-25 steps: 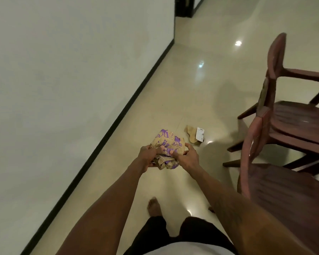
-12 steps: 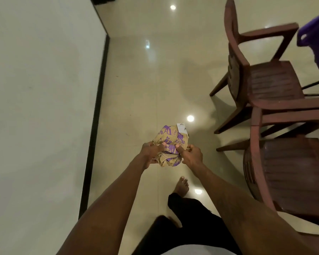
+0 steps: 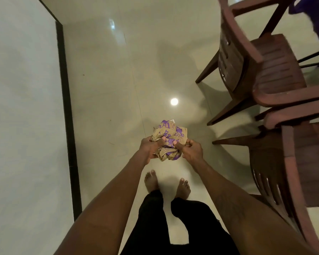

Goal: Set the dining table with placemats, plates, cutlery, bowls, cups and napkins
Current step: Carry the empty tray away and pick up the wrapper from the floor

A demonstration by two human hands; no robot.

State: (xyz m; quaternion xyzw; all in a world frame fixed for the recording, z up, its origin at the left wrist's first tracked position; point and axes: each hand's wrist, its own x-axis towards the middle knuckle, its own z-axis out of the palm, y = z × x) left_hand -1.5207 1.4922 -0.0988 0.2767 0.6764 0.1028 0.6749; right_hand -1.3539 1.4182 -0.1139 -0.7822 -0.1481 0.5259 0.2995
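Down low, black trousers (image 3: 155, 227) and two bare feet (image 3: 151, 181) on the shiny floor (image 3: 118, 89). Just above, up in the air, a scrunched brown paper ball (image 3: 168, 142) with purple print. Round its left side, the left grip (image 3: 151, 146), curled tight. On its right side, the right grip (image 3: 191, 151), clamped on, thumb pressed into the paper. To the right, the near chair (image 3: 302, 172) by the right arm, the far chair (image 3: 265, 67) behind it. On the left, a white wall (image 3: 22, 107) with a black strip (image 3: 66, 107) at the bottom. In the top right corner, something purple (image 3: 317, 19), blurred.
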